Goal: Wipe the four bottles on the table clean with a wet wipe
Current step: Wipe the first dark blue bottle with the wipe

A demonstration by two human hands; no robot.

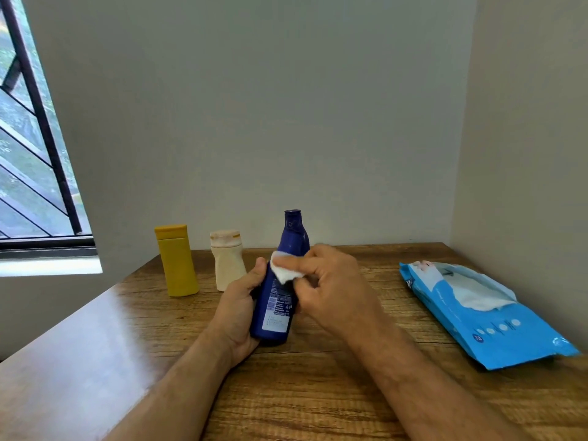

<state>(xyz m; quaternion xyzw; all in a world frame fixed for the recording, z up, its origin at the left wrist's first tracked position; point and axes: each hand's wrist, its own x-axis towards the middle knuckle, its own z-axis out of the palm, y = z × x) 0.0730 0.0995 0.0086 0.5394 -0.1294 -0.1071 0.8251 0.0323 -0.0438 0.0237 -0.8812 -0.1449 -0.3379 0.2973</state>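
The left hand (237, 308) grips the dark blue bottle (280, 291) above the table (318, 393), hiding its left side. The right hand (331, 288) pinches a white wipe (284, 271) against it; only three bottles show.

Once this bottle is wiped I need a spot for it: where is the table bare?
Bare wood lies between the right hand and the wipes pack, and along the table left of the left hand. It is crowded behind the blue bottle, where the yellow bottle and cream bottle stand.
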